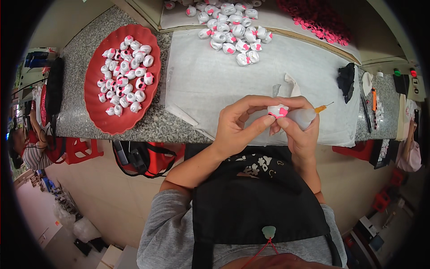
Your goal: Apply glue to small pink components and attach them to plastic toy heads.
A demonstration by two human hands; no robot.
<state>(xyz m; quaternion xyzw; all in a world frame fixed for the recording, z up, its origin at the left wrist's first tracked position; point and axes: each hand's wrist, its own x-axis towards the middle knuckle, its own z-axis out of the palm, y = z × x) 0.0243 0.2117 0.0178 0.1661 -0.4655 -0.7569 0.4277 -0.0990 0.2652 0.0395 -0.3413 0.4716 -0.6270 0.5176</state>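
Between the fingertips of both hands is a small white figurine head (277, 110) with a pink bow. My left hand (245, 121) pinches it from the left side. My right hand (298, 123) presses on it with thumb and forefinger, and also holds a translucent squeeze bottle (304, 117) in its palm. The bottle's orange needle tip (320, 109) points away to the right. Both hands are above the white paper sheet (215, 85), close to the table's front edge. Fingers cover part of the figurine and much of the bottle.
A red scalloped tray (89, 85) full of similar white-and-pink heads stands on the left. More figurine heads (235, 29) lie heaped at the back, with pink pieces (320, 31) to their right. A black cloth (346, 81), a pen (366, 112) and a crumpled tissue (293, 85) lie on the right side.
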